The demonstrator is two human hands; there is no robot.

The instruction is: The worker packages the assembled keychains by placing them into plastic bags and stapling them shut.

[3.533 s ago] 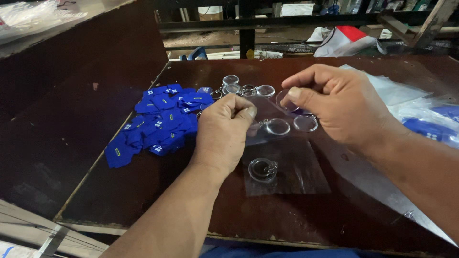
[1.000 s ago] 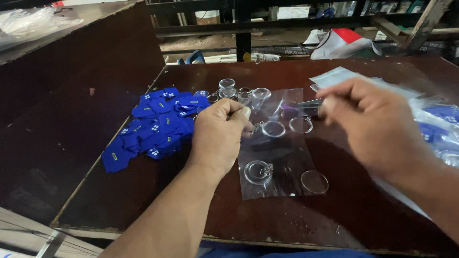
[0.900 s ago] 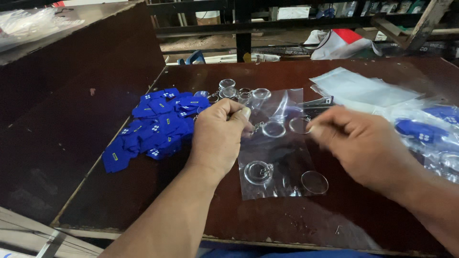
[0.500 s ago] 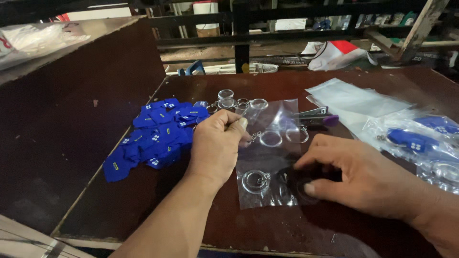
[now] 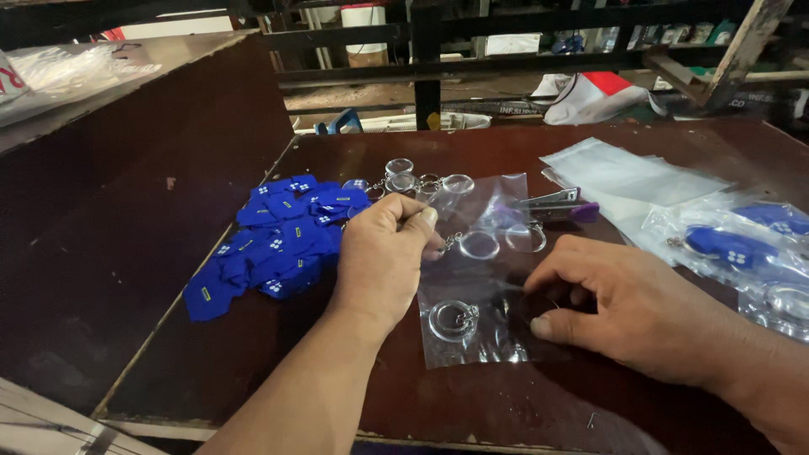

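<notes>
Keyrings, clear round discs on small metal loops, are what I'm handling: my left hand (image 5: 383, 257) is curled nearly closed, thumb and forefinger pinching a small piece of one at the fingertips, though I can't make out exactly what part. Just to its right a clear plastic bag (image 5: 480, 278) lies flat, with one disc keyring (image 5: 452, 321) resting on it directly below the left fingertips. My right hand (image 5: 628, 307) lies low on the bag's right edge, fingers bent and pressing at something dark beneath them; whether it has hold of anything I can't tell. I judge the main risk to be the slick bag sliding under the right hand and scattering the loose discs (image 5: 506, 243) lying between the two hands. The pinch on the left looks slight, so the piece could drop. Beyond the left hand, the heap of blue tags (image 5: 274, 244) sits close enough to get nudged by the wrist.
</notes>
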